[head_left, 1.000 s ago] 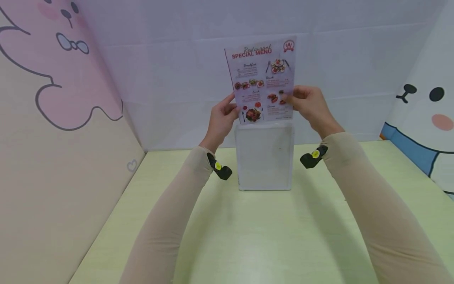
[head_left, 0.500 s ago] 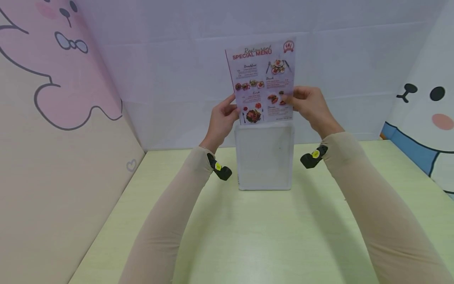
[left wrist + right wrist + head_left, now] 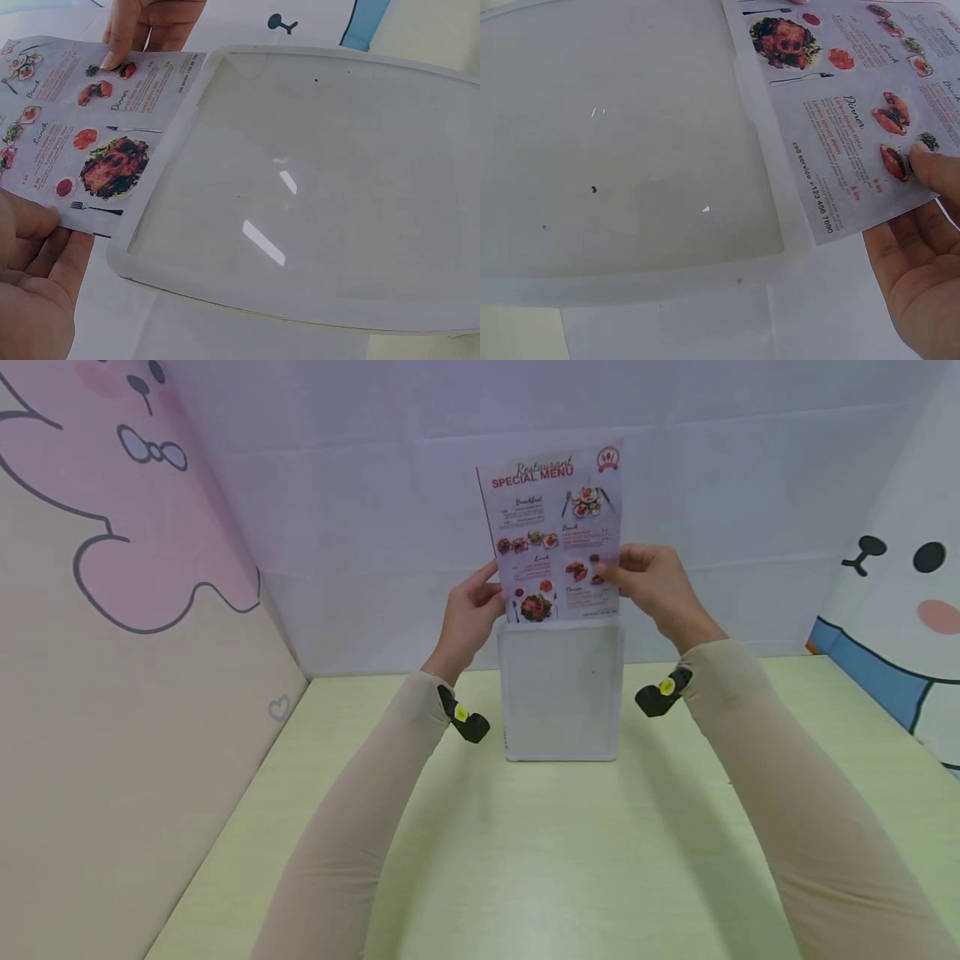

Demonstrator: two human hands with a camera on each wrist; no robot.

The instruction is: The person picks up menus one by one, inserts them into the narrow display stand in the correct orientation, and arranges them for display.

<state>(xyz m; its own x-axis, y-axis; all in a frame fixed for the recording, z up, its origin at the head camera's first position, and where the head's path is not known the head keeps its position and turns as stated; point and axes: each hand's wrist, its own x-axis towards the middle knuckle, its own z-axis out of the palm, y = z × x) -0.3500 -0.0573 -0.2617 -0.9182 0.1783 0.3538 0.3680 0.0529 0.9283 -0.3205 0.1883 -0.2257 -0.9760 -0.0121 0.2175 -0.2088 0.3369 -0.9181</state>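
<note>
Menu stands between the hands, its lower edge at the top rim of the white frame below them. The left hand and right hand each pinch one side edge. Probably light, thin and easily creased, it seems best held low by both sides.

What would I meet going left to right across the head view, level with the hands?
Pink cartoon → left hand → menu → right hand → white cartoon.
</note>
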